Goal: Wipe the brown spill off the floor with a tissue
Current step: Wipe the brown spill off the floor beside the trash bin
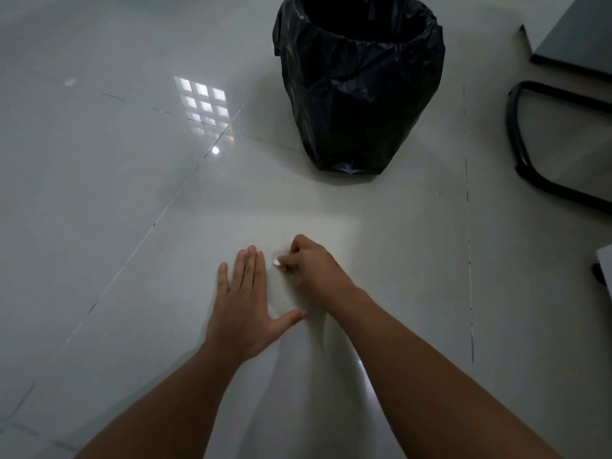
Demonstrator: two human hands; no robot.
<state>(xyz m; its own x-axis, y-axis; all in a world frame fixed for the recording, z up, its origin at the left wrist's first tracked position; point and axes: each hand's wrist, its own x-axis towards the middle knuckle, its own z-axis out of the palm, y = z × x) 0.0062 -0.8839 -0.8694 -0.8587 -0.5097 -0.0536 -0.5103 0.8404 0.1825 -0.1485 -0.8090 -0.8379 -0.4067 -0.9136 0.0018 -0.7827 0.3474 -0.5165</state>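
Down low, right hand (309,266) grip pinched on white tissue (277,263), left hand (243,306) flat, splayed beside it on floor (132,193).

Glossy pale grey tiled floor (99,193), thin dark grout lines. On it: bin lined with black plastic bag (359,94), upright, far centre; black tubular metal frame (543,144) at right edge. Left hand (246,303) flat on floor.

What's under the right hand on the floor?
A small white bit of tissue pokes out from the closed right hand. The floor beneath the hand is covered, so any brown spill there can't be seen.
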